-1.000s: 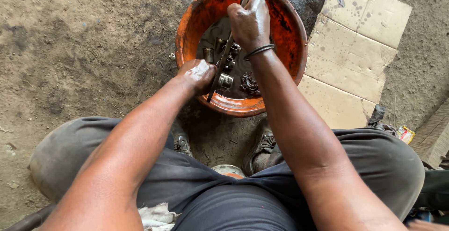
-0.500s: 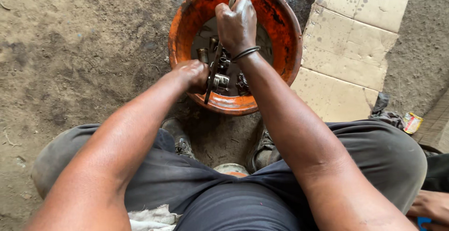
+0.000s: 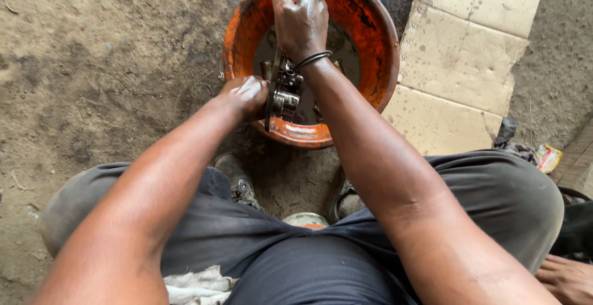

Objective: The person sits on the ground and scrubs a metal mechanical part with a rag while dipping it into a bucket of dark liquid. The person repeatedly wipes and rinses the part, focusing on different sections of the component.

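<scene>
Two oily hands of yours meet over the round orange plastic basin point(image 3: 364, 27), which sits on the dirt ground point(image 3: 111, 64) just beyond your feet. Your right hand point(image 3: 301, 17) is closed in a fist around the upper part of a long flat grey metal bar point(image 3: 272, 98) that slants down across the basin to its near rim. Your left hand point(image 3: 245, 97) is curled against the lower end of that bar at the rim, fingers folded in; whether they fully wrap it you cannot tell. Small grimy metal parts point(image 3: 285, 92) cluster in the dark liquid between your hands. Just right of the basin lies a stained flattened cardboard sheet point(image 3: 469, 51). Another person's hand point(image 3: 565, 280) shows at the lower right corner.
</scene>
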